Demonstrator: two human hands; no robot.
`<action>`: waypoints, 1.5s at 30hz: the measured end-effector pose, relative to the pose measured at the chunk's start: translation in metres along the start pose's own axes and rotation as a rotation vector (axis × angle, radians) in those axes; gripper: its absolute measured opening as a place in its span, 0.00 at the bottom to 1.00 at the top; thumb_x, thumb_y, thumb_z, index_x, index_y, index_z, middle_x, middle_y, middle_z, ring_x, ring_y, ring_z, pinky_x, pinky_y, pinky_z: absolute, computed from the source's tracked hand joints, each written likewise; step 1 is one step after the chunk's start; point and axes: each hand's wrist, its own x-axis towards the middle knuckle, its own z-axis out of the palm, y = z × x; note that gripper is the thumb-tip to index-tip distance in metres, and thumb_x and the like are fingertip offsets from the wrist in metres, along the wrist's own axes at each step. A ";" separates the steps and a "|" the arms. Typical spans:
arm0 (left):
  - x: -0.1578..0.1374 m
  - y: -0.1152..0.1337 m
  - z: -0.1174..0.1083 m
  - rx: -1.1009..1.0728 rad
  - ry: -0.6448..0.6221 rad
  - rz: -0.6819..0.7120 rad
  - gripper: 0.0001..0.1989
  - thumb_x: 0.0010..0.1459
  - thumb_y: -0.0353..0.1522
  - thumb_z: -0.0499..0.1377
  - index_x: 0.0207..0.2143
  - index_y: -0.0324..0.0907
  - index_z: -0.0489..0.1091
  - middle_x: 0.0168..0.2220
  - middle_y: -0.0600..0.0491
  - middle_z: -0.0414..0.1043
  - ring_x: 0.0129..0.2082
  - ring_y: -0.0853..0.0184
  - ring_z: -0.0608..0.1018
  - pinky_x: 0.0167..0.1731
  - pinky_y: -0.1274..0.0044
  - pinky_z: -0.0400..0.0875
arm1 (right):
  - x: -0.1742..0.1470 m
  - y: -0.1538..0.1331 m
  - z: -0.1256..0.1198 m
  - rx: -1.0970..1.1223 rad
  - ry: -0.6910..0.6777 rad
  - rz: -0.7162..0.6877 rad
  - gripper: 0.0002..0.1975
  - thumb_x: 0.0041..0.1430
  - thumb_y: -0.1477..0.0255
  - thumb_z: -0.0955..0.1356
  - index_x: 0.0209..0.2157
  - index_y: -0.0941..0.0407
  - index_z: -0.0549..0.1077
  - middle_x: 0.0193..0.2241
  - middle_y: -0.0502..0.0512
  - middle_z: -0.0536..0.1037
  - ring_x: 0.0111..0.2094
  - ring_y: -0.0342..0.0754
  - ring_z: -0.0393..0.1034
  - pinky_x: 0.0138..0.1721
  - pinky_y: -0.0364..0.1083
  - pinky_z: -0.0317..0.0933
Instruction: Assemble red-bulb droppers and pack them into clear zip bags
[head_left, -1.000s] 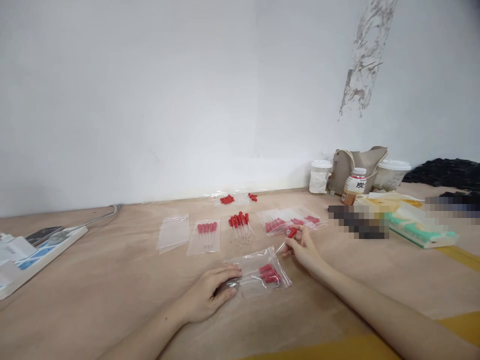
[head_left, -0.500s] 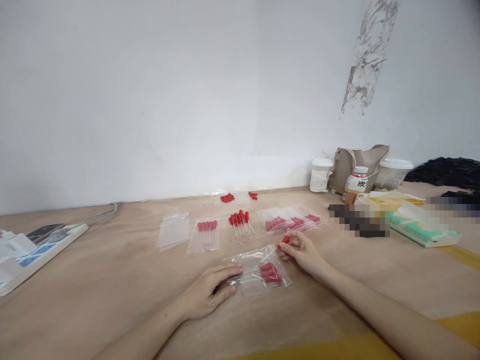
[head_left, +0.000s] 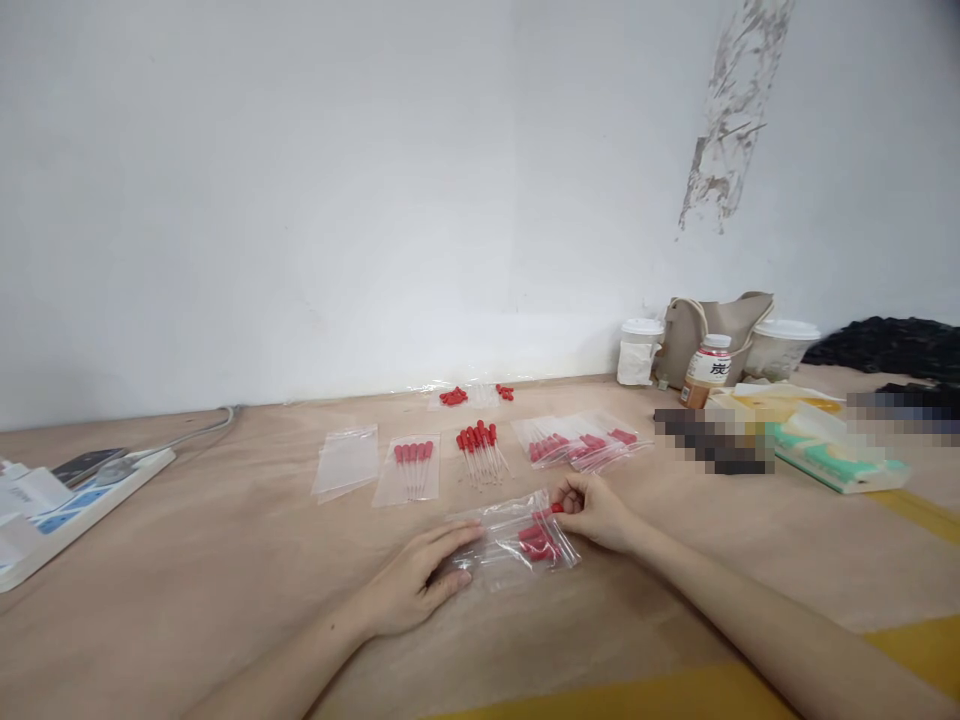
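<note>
A clear zip bag [head_left: 499, 570] lies on the table, holding several droppers with red rubber bulbs [head_left: 536, 545]; their thin stems point left. My left hand [head_left: 424, 580] grips the bag's left end, fingers on top and thumb at the near side. At the bag's right mouth, my right hand [head_left: 592, 515] pinches a dropper by its red bulb [head_left: 556, 508]. Most of that dropper is inside the clear film. Just beyond the bag is a loose pile of red-bulbed droppers [head_left: 480, 455]. Left of this pile, several droppers rest in a row on a flat bag [head_left: 384, 485].
Flat bags [head_left: 349, 460] lie at left; filled bags [head_left: 592, 445] sit at right. Red bulbs [head_left: 453, 397] lie by the wall. A power strip [head_left: 97, 510] is far left. Cups [head_left: 641, 350], a bottle [head_left: 709, 370], a handbag [head_left: 679, 340] and a tissue pack [head_left: 840, 455] stand right.
My right hand has moved slightly left and down, sliding the dropper further into the bag. The left hand stays on the bag's left end.
</note>
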 end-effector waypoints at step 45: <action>0.000 -0.004 0.002 0.062 0.003 0.057 0.18 0.61 0.32 0.46 0.54 0.48 0.57 0.57 0.52 0.52 0.56 0.63 0.57 0.53 0.69 0.55 | -0.004 -0.011 -0.014 -0.037 -0.401 -0.143 0.15 0.49 0.66 0.66 0.38 0.58 0.73 0.18 0.47 0.66 0.19 0.37 0.53 0.20 0.38 0.47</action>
